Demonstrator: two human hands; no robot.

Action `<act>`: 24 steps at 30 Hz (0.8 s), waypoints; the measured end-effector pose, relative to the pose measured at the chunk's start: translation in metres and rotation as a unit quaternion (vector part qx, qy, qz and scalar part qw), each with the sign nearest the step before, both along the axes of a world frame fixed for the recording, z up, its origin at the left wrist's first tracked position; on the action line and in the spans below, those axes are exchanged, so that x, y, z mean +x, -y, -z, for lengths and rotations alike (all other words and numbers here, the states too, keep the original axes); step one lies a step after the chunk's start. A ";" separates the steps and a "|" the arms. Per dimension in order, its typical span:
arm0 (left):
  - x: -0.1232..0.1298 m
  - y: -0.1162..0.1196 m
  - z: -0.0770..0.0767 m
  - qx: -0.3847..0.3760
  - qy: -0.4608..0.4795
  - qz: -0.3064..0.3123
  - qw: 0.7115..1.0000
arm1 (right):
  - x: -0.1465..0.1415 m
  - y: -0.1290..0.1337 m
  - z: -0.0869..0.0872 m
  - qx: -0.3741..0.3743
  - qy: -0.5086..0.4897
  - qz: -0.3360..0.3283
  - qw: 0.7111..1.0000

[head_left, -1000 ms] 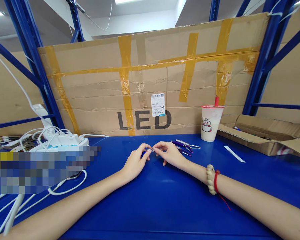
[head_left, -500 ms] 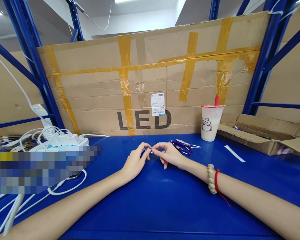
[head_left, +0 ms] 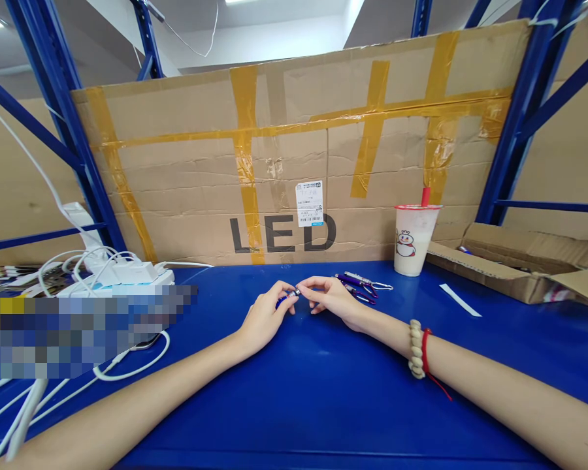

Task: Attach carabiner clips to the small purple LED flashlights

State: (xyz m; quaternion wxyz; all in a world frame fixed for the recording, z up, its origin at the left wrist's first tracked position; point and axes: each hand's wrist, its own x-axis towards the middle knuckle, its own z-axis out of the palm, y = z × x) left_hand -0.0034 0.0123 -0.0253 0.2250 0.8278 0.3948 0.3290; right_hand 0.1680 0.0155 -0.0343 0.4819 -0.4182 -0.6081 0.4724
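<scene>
Above the middle of the blue tabletop, my left hand is closed around a small blue cylinder with a silver end. It lies slanted between the thumb and fingers, partly hidden by them. My right hand comes in from the other side, its thumb and index finger pinched together at the silver end. Those fingertips touch that end or a tiny part on it; which, I cannot tell. Just behind my right hand lie several slim purple and silver pen-like pieces with carabiner clips.
Back right stands a drink cup with a red straw, beside an open cardboard box. A white strip lies in front of them. White cables and a power strip crowd the left. A large cardboard sheet walls the back.
The blue cylinder shows more clearly between my left fingers now. My right hand's lower fingers have curled up, while its thumb and index finger stay at the silver end.
</scene>
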 end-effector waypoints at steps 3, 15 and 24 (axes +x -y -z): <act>0.000 0.000 0.000 -0.005 0.007 0.010 1.000 | 0.001 -0.001 0.000 -0.006 0.005 0.008 1.000; -0.001 0.003 -0.003 0.014 0.031 0.076 0.997 | 0.006 0.003 -0.007 -0.039 0.028 -0.005 0.999; -0.003 0.004 -0.002 0.034 0.018 0.120 0.992 | 0.016 -0.002 -0.003 -0.023 0.064 -0.077 0.995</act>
